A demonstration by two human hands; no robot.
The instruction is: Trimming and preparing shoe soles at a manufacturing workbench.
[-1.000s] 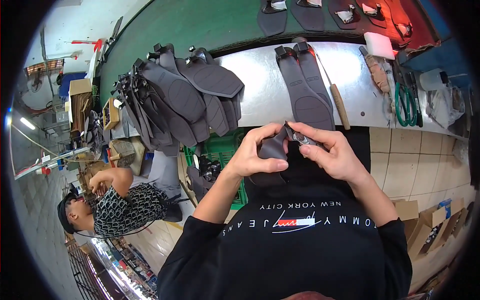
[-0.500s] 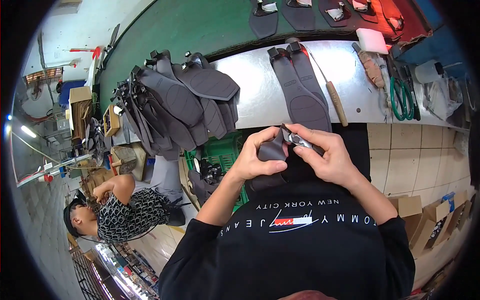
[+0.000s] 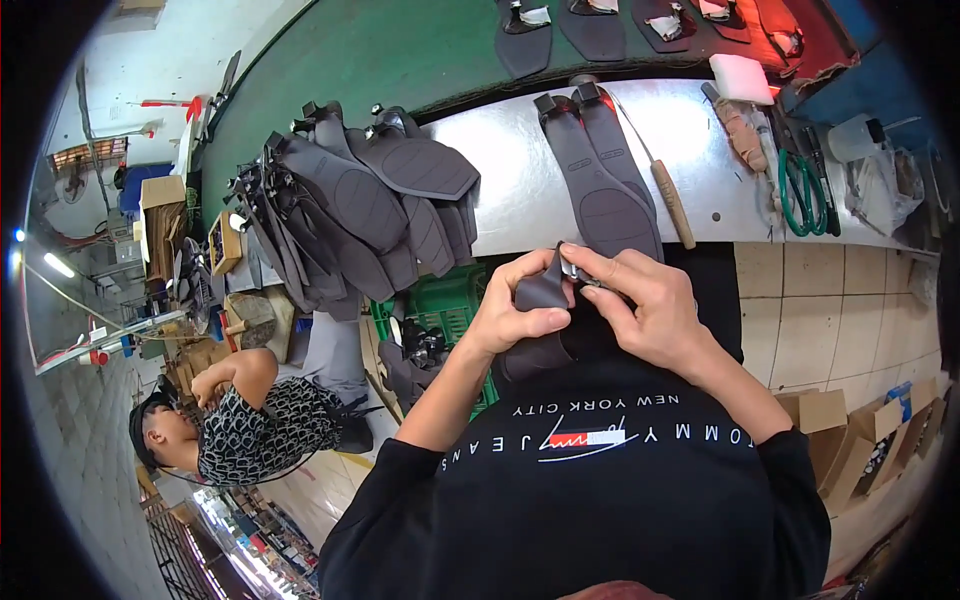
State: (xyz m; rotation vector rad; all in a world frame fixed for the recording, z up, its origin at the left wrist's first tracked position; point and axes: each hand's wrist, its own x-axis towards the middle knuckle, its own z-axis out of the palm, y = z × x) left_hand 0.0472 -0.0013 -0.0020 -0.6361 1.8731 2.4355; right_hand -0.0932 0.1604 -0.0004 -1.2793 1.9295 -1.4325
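Close to my body, my left hand (image 3: 507, 312) is wrapped round a dark brown-grey shoe sole (image 3: 541, 291), which bends up between thumb and fingers. My right hand (image 3: 652, 308) pinches a small shiny silver piece (image 3: 574, 272) at the sole's upper end. Its fingertips nearly meet my left fingers there, and most of the shiny piece is hidden. Just beyond my hands, a pair of matching soles with dark straps (image 3: 615, 215) lies on the steel bench top (image 3: 510, 205).
A heap of similar soles (image 3: 350, 195) lies at the left, above a green crate (image 3: 440, 305). Right of the pair are a wooden-handled pointed tool (image 3: 672, 205), green-handled scissors (image 3: 800, 195) and a white block (image 3: 742, 80). Another person (image 3: 265, 425) sits at the left.
My right fingers have shifted on the silver piece, the thumb drawing in beneath it, and less of it shows. My left hand keeps its hold on the sole with little movement.
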